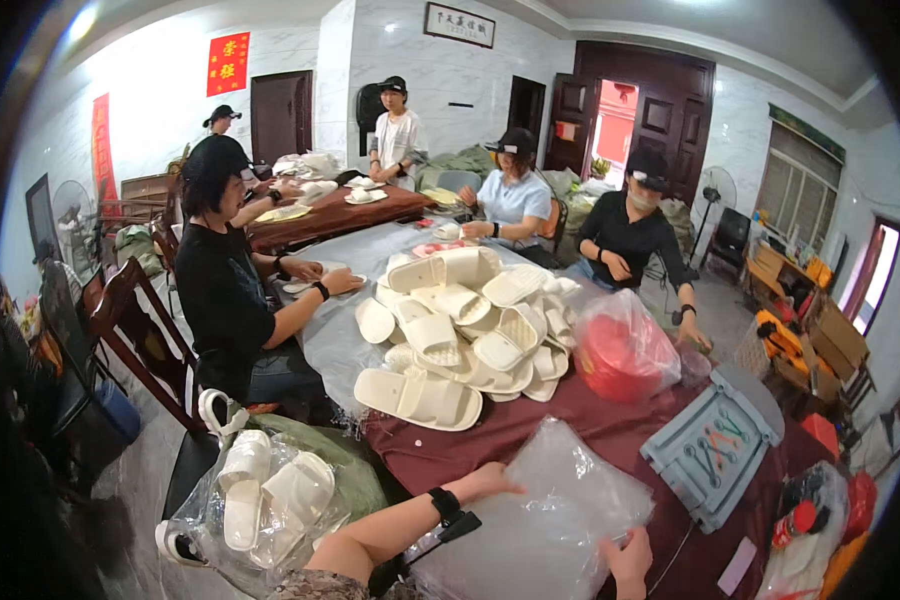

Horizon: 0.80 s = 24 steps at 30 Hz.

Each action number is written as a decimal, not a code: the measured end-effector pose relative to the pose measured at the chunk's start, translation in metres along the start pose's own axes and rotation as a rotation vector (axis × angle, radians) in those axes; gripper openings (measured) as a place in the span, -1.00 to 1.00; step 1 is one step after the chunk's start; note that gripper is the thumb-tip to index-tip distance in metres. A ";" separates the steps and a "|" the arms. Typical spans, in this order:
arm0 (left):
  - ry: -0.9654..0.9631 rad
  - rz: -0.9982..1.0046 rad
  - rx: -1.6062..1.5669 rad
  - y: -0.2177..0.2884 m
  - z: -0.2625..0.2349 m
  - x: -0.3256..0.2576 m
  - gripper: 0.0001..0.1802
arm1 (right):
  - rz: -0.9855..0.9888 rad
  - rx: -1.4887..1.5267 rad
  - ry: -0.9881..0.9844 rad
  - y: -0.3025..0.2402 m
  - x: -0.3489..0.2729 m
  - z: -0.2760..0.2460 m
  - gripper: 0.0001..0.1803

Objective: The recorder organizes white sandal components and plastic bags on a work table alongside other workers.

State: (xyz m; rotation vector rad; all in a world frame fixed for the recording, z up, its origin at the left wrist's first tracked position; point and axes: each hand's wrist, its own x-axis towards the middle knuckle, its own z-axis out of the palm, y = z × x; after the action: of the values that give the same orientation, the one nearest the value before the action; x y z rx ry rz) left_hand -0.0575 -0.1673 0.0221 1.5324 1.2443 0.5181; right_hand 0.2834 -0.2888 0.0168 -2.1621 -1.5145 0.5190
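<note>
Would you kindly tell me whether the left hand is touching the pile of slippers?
Apart: the head view shows maroon tablecloth between the left hand and the nearest cream slipper.

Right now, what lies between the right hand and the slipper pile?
In the head view: clear plastic sheeting at the right hand, then a strip of maroon tablecloth before the slipper pile.

1 black wristband (pixel 448 505), mottled brown sleeve (pixel 315 585)
</note>
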 end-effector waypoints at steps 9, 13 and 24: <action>0.064 0.177 -0.027 -0.007 0.006 -0.003 -0.45 | -0.374 -0.112 0.315 -0.041 0.022 -0.038 0.04; 0.058 0.213 0.022 0.069 0.008 -0.054 -0.56 | -0.752 -0.002 0.409 -0.085 0.045 -0.070 0.33; 0.106 0.648 0.280 0.095 0.006 -0.091 -0.60 | -0.666 0.431 -0.375 -0.109 0.069 -0.121 0.00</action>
State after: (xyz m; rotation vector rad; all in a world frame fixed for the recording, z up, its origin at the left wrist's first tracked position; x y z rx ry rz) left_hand -0.0436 -0.2429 0.1293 2.1826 0.9010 0.8751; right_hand 0.2864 -0.2081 0.1744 -1.1824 -1.9666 0.9285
